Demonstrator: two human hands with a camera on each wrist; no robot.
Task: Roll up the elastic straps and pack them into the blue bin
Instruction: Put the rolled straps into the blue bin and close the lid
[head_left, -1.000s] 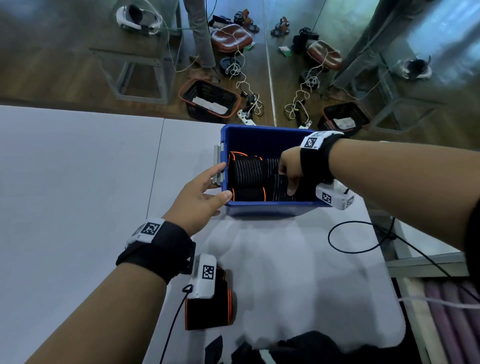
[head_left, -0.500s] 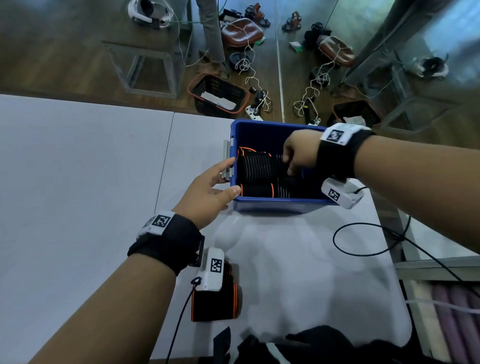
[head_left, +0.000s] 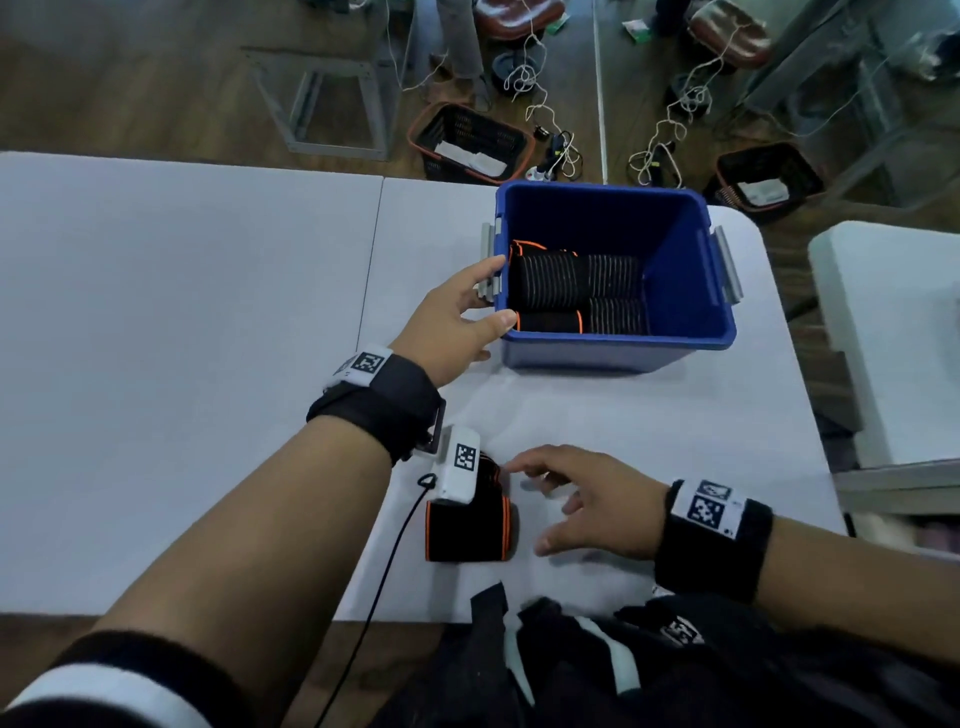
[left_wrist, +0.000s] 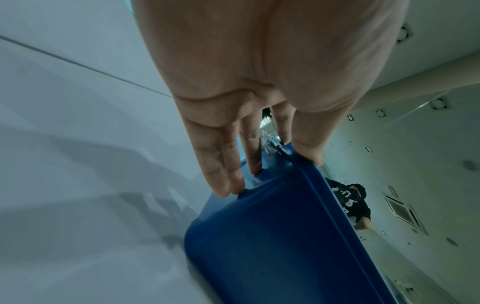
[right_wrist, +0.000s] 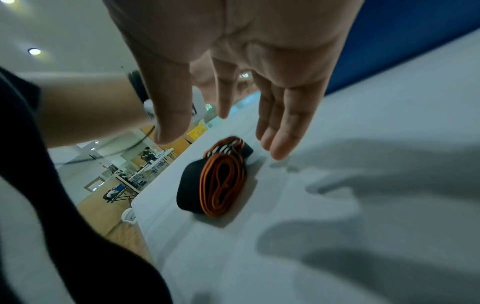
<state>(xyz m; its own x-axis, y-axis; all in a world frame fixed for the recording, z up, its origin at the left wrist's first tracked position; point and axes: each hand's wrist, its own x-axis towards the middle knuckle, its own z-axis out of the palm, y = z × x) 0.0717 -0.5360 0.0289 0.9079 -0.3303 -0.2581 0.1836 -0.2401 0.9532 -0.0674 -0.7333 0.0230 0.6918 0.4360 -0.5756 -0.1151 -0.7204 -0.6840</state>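
Steadying the blue bin of four rolls, left hand flat-fingered; right hand spread, empty, nearing last rolled strap

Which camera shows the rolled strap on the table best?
The right wrist view: the rolled strap lies unobstructed, showing its orange-edged coils. The head view has it partly hidden behind the wrist camera. The left wrist view misses it.

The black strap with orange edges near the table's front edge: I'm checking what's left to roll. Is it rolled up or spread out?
Rolled up. The black strap with orange edges shows coiled orange layers at its end.
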